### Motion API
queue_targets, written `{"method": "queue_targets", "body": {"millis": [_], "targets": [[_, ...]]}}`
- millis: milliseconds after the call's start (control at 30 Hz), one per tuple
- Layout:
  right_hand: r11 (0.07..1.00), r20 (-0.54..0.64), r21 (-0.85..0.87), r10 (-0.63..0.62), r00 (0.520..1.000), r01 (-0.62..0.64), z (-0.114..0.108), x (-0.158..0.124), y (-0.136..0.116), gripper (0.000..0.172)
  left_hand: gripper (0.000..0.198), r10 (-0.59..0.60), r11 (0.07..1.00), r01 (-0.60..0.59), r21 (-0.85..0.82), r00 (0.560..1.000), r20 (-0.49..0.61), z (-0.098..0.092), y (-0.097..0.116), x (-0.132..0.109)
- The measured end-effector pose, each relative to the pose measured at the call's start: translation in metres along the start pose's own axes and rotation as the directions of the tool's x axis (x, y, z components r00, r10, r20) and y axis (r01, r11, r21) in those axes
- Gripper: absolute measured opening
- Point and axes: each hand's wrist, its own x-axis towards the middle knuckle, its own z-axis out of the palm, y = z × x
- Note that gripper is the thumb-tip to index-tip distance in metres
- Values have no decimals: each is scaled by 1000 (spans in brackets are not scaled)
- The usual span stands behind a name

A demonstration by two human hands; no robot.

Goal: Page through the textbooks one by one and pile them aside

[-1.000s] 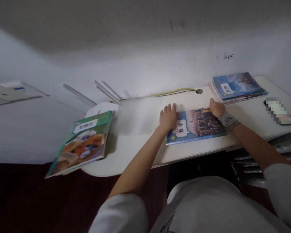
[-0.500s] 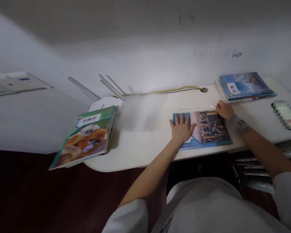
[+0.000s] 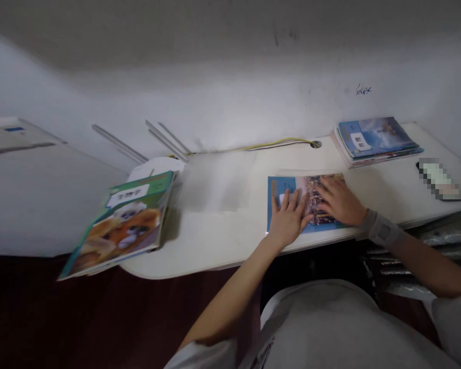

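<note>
A blue textbook (image 3: 280, 183) with a city-at-night photo on its cover lies near the desk's front edge. Flat on its left part rests my left hand (image 3: 289, 218), fingers apart. My right hand (image 3: 338, 201) is spread over the photo on the right part, slightly blurred. A thin clear strip, perhaps a plastic cover's edge, shows just beyond the book's far side. To the left, clear plastic sheets (image 3: 217, 182) lie flat on the desk.
A stack of books with a green biology textbook (image 3: 119, 225) on top overhangs the white desk's (image 3: 207, 241) left end. Another book stack (image 3: 376, 138) sits at the back right, near a pixelated phone (image 3: 440, 179). A yellow cable (image 3: 280, 142) runs along the wall into a hole.
My right hand has left the book's far right corner, where its fingers were closed, and now lies spread on the cover. My left hand has shifted slightly down on the book.
</note>
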Motion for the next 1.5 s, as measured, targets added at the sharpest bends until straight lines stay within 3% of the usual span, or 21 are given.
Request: {"method": "queue_targets", "body": {"millis": [33,100,267,333,433,533,633,733,933,1133,1233,1333,1367,1400,1433,1500], "targets": [[996,39,33,-80,996,79,1,-12,-9,55,60,19,1000,-19,-4,1000,24,2,-3,-6],[993,102,71,-106,989,99,6,-33,-14,60,58,-2,1000,3,-13,998,55,7,-14,-13],[988,125,95,112,986,-125,16,-63,21,55,59,-204,973,204,-105,979,12,14,-54,-12],[959,63,114,253,966,-258,18,-60,38,54,60,-341,923,323,-211,938,-57,16,-69,-4],[853,2,198,493,870,-483,20,-38,60,46,51,-486,771,406,-491,873,-42,19,-89,21],[756,134,243,595,793,-608,24,-3,80,34,40,-452,663,367,-652,891,41,20,-102,52],[740,219,208,602,768,-639,27,28,95,27,37,-440,653,356,-669,897,48,22,-108,74],[744,241,213,588,772,-633,27,42,104,21,33,-443,663,365,-653,895,51,23,-112,82],[783,194,211,553,810,-585,24,36,100,7,26,-439,729,380,-570,898,38,20,-109,81],[781,138,135,595,792,-610,26,36,84,19,28,-467,764,427,-484,883,42,16,-99,78],[867,38,83,490,871,-492,9,34,61,22,27,-471,768,441,-465,880,56,14,-97,76],[983,-32,119,142,989,-137,-16,19,15,32,26,-467,764,439,-473,882,65,13,-97,75],[985,14,168,-38,999,35,-22,10,-3,34,25,-467,760,439,-479,882,67,13,-97,74],[960,76,203,-212,974,193,-27,1,-20,33,25,-469,755,440,-487,880,68,13,-96,74],[940,115,191,-306,945,281,-28,-8,-35,32,24,-473,748,442,-496,878,70,13,-96,74],[950,134,59,-313,940,308,-26,-22,-57,29,21,-481,728,443,-523,874,70,12,-96,74]]}}
